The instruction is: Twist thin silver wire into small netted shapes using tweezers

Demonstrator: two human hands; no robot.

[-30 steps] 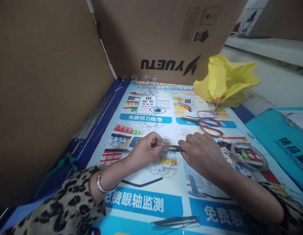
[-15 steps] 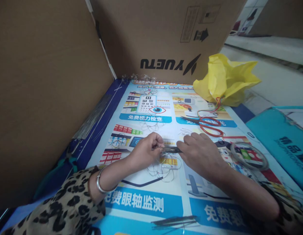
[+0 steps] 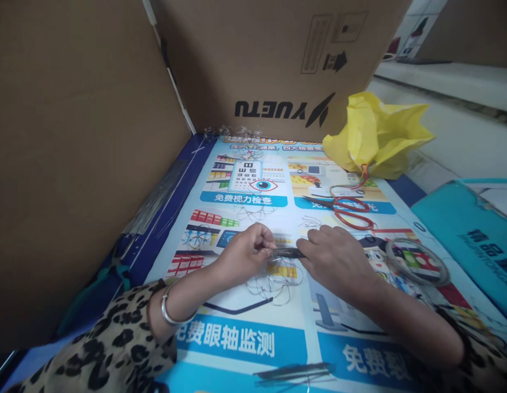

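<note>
With thumb and forefinger pinched together, my left hand (image 3: 247, 251) holds a thin wire at the tip of the pliers. My right hand (image 3: 339, 262) is wrapped round the pliers (image 3: 290, 252), whose dark narrow jaws point left at my left fingertips; the handles are hidden in the palm. Below my hands lies a loose tangle of bent thin wire (image 3: 273, 289) on the printed poster (image 3: 300, 305). Red-handled scissors (image 3: 339, 206) rest beyond my right hand. A coil of wire (image 3: 419, 261) lies to the right of that hand.
Cardboard walls (image 3: 269, 60) stand at the left and back. A yellow bag (image 3: 371, 136) sits at the back right, near a turquoise box (image 3: 470, 234). Straight wires (image 3: 155, 202) and teal-handled pliers (image 3: 116, 267) lie left. Dark wire pieces (image 3: 294, 372) lie in front.
Both hands and the pliers stay almost in place, with only a very slight shift. The things around them look unchanged.
</note>
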